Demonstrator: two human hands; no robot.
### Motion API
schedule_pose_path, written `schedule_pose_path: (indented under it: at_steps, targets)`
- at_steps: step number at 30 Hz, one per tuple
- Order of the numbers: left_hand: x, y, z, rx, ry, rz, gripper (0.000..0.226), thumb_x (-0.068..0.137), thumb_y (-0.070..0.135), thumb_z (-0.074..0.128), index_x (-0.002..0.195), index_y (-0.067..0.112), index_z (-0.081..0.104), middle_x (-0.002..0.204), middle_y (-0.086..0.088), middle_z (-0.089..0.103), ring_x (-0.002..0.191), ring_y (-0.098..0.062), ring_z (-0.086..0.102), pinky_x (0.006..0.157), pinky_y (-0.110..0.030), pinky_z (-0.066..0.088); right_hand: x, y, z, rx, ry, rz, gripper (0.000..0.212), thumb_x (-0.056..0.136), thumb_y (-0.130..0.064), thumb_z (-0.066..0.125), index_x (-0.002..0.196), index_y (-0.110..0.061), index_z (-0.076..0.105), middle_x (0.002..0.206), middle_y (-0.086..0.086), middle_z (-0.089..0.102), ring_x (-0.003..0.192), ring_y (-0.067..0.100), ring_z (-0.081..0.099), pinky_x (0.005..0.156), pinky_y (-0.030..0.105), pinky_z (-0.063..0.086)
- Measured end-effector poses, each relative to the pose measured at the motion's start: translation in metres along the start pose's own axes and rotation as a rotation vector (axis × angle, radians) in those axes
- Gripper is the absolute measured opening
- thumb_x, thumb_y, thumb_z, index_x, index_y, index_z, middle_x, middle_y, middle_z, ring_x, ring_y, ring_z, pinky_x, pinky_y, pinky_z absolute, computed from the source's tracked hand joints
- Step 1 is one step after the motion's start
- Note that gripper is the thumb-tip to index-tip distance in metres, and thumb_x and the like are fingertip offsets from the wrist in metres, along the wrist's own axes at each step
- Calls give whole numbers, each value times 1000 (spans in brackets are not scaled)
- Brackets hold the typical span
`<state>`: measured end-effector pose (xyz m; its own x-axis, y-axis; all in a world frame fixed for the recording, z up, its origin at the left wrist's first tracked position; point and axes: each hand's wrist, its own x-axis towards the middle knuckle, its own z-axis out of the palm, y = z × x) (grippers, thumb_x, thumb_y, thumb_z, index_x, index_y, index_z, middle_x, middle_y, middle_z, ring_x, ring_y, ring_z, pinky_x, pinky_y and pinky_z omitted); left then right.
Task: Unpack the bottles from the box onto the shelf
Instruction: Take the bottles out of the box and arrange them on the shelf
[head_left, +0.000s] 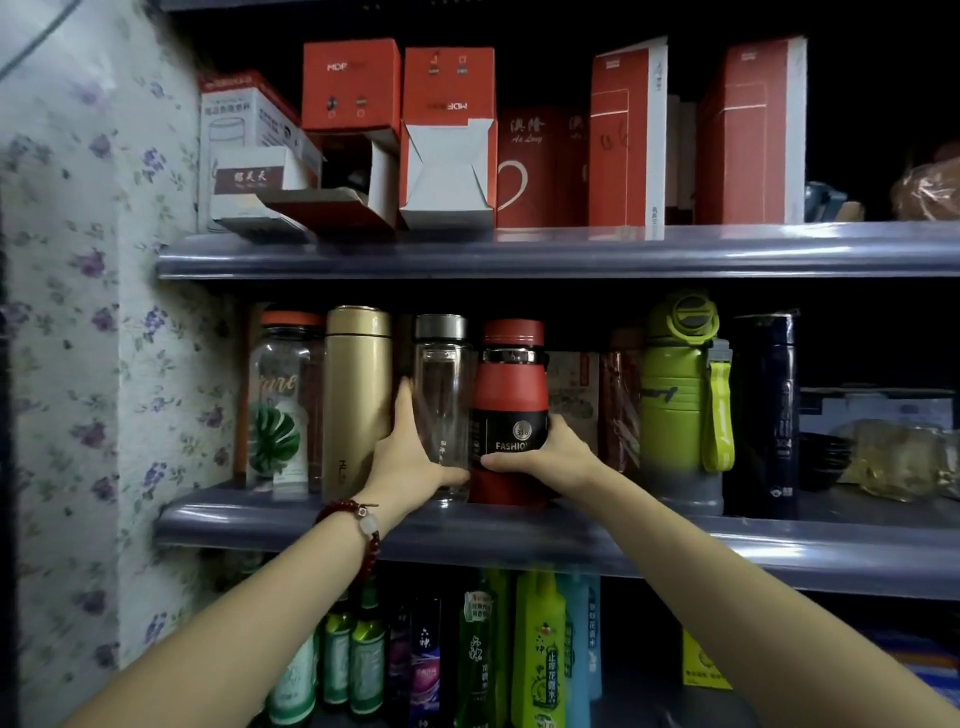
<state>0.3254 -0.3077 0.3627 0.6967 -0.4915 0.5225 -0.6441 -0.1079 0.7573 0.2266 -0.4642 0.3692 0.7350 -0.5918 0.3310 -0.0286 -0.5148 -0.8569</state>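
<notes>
Gold flask (357, 400), red-and-black bottle (511, 410), lime-green bottle (680, 395), grey shelf (571, 540), purple-flowered wallpaper (78, 312).

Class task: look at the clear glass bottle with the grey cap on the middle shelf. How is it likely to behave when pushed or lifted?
The clear glass bottle looks empty, so probably light. It stands tall and narrow, so a high push may tip it; the left hand holds it low. Its smooth wall may be slippery and breakable, and the red bottle stands close beside it.
</notes>
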Motion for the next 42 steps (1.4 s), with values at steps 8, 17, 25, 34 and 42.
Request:
schedule_pose_path:
  at_steps: [8, 17, 25, 34, 42]
  targets:
    - [5, -10, -8, -9, -20, -24, 129, 64, 11, 85, 147, 38, -9, 133, 0, 53, 107, -13, 53, 87, -26, 41, -10, -5, 8, -39, 25, -53, 92, 57, -45, 87, 133, -22, 41, 123, -1, 58, 112, 19, 56, 98, 35, 48]
    - [5, -16, -18, 54, -102, -36, 122, 54, 37, 88, 147, 36, 8, 140, 6, 45, 128, -18, 46, 106, -39, 40, -18, -4, 5, -75, 19, -71, 86, 60, -46, 85, 129, -20, 41, 119, -3, 57, 107, 17, 55, 89, 28, 47]
    - [-2, -9, -22, 299, -114, -59, 90, 67, 46, 80, 137, 11, 37, 131, -6, 53, 115, -18, 53, 87, -26, 44, -18, -9, 7, -161, -3, 0, 83, 56, -56, 83, 122, -15, 54, 114, 3, 64, 103, 21, 61, 81, 28, 49]
    - [-10, -5, -27, 547, -119, 30, 61, 73, 49, 71, 113, 6, 57, 105, -8, 63, 93, -21, 63, 80, -31, 54, -40, -17, 0, -281, -14, 1, 54, 72, -46, 79, 104, -7, 60, 91, 0, 61, 78, 12, 56, 58, 18, 42]
    - [-21, 12, -45, 807, -68, 137, 28, 84, 34, 62, 86, 6, 64, 81, -9, 65, 75, -24, 63, 66, -33, 54, -53, -19, -12, -524, 29, -51, 40, 75, -34, 79, 89, -5, 55, 85, 7, 59, 64, 13, 48, 50, 24, 40]
